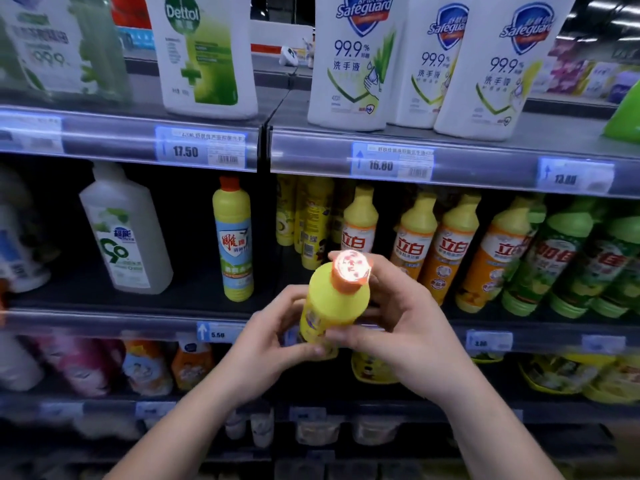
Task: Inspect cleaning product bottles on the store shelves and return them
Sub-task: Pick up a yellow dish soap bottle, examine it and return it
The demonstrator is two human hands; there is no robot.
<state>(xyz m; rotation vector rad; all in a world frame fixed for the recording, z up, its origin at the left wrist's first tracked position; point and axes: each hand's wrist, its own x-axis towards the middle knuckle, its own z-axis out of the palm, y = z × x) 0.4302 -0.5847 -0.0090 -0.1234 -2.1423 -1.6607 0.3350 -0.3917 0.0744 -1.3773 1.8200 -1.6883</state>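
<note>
Stocked store shelves [138,140] fill the frame, with dark open gaps left of centre on the middle tier. At lower centre, before the shelf edge, a left hand [266,327] and right hand [398,323] grip a yellow bottle [332,306], its orange cap [349,271] tilted toward the camera.

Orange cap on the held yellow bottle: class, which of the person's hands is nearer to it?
Right. The right hand reaches up beside the orange cap; the left hand grips the yellow bottle lower down, on its body.
</note>
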